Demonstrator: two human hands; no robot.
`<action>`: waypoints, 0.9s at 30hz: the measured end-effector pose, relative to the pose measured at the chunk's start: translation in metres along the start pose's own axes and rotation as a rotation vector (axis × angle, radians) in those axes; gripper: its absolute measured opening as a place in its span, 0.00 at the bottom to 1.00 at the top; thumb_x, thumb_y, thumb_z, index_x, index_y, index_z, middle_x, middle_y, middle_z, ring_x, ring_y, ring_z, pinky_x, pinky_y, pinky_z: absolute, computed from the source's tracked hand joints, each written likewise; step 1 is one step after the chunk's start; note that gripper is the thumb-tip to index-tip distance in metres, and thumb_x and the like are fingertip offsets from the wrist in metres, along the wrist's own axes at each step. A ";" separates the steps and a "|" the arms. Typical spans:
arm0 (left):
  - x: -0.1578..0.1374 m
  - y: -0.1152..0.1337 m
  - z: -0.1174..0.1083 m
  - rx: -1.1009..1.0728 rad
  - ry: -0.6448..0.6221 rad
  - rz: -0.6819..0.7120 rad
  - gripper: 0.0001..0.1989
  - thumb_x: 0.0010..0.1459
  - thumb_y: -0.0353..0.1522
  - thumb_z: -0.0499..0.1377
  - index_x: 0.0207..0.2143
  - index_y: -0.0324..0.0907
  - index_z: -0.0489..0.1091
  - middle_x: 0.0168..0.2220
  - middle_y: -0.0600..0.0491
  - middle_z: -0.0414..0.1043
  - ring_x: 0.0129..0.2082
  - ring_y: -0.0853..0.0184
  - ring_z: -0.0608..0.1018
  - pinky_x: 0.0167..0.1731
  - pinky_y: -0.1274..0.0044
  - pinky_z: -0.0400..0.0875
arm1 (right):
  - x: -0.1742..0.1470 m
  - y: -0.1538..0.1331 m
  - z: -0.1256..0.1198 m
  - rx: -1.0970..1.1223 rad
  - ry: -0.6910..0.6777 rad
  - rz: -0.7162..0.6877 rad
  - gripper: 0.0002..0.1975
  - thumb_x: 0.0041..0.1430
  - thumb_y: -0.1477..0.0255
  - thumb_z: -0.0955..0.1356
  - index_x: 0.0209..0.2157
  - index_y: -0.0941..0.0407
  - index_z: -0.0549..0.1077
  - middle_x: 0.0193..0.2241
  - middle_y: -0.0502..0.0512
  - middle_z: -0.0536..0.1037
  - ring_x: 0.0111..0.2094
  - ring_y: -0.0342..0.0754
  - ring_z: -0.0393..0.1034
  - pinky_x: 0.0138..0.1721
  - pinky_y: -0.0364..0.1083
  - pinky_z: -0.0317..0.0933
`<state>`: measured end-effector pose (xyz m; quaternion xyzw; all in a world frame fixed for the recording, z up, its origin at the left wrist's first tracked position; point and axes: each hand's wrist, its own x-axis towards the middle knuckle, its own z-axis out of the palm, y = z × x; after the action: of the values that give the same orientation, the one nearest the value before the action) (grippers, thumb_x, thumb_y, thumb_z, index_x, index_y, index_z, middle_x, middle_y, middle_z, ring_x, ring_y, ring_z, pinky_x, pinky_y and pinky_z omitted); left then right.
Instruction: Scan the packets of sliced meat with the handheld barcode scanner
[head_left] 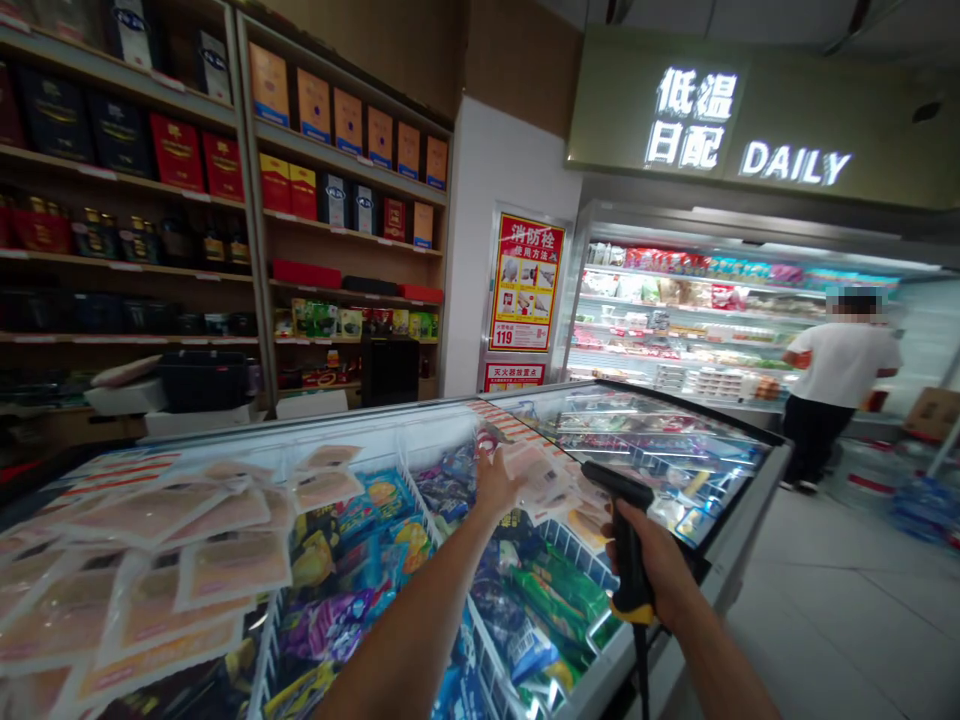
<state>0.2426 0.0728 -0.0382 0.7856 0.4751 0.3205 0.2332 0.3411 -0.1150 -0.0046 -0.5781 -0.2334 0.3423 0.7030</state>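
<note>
My right hand (652, 555) is wrapped round the handle of a black and yellow barcode scanner (628, 540). The scanner's head points left over the freezer, and its cable hangs down. My left hand (496, 488) reaches over the freezer, its fingers closed at a small clear packet (487, 438) with a dark red mark; the exact grip is blurred. Right beside that hand lie several flat, clear-wrapped packs (536, 478) on the freezer top. More pale flat packs (150, 560) are spread in overlapping layers at the left.
The chest freezer (750, 520) holds wire baskets (480, 640) of bright wrapped goods, including green packs (562, 595). Shelves of boxes (349, 120) stand behind. A person in a white top (844, 355) stands by the lit chiller (675, 320); water bottles (870, 475) are on the floor at right.
</note>
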 end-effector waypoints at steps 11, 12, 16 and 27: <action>-0.035 -0.126 -0.174 0.693 0.223 -0.376 0.25 0.45 0.40 0.52 0.45 0.36 0.60 0.47 0.37 0.60 0.50 0.48 0.58 0.44 0.58 0.47 | -0.028 0.013 0.072 -0.028 -0.305 0.060 0.12 0.45 0.63 0.64 0.27 0.59 0.64 0.15 0.48 0.68 0.11 0.39 0.59 0.09 0.39 0.53; -0.040 -0.132 -0.175 0.695 0.170 -0.370 0.24 0.45 0.41 0.52 0.43 0.36 0.62 0.45 0.37 0.63 0.48 0.47 0.60 0.44 0.57 0.46 | -0.030 0.013 0.076 -0.026 -0.321 0.068 0.12 0.45 0.63 0.64 0.27 0.59 0.64 0.15 0.48 0.67 0.11 0.39 0.59 0.09 0.39 0.53; -0.057 -0.136 -0.158 0.686 0.071 -0.226 0.22 0.48 0.43 0.48 0.41 0.38 0.64 0.45 0.39 0.64 0.47 0.50 0.62 0.45 0.56 0.43 | -0.032 0.015 0.087 -0.015 -0.387 0.071 0.13 0.46 0.62 0.63 0.26 0.59 0.64 0.15 0.48 0.68 0.11 0.39 0.59 0.10 0.39 0.54; -0.045 -0.098 -0.149 0.227 -0.032 -0.032 0.15 0.36 0.26 0.56 0.31 0.46 0.70 0.38 0.48 0.70 0.42 0.58 0.68 0.42 0.70 0.57 | -0.035 0.016 0.087 -0.008 -0.375 0.084 0.13 0.45 0.63 0.64 0.27 0.59 0.64 0.14 0.47 0.67 0.11 0.39 0.58 0.09 0.39 0.54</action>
<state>0.0606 0.0844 -0.0146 0.8042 0.5173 0.2481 0.1553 0.2520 -0.0825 0.0016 -0.5164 -0.3372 0.4721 0.6298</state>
